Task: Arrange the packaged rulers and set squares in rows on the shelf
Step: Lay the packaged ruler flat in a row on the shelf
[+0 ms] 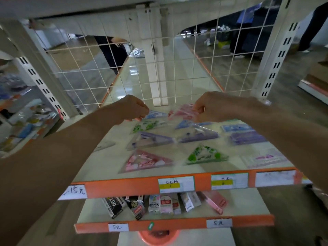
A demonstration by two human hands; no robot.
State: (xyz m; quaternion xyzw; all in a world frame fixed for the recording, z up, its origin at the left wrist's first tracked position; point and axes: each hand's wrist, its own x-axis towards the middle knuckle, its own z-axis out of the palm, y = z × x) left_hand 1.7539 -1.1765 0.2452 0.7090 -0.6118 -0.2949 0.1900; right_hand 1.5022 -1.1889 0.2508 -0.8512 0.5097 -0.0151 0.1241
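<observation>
Pink set square (181, 113) (in right hand (213, 108))

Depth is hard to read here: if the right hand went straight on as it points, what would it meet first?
Likely the blue pack beside the left hand, since the right hand, pinching a pink pack, points leftward; the wire grid may be nearer.

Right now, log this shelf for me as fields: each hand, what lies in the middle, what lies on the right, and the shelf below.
left hand: fingers curled beside the blue pack; grip unclear
right hand: pinches the pink pack at the back
middle of shelf: triangular set square packs lying flat, roughly in two columns
right side: ruler packs lying flat, one behind another
lower shelf: small boxes
</observation>
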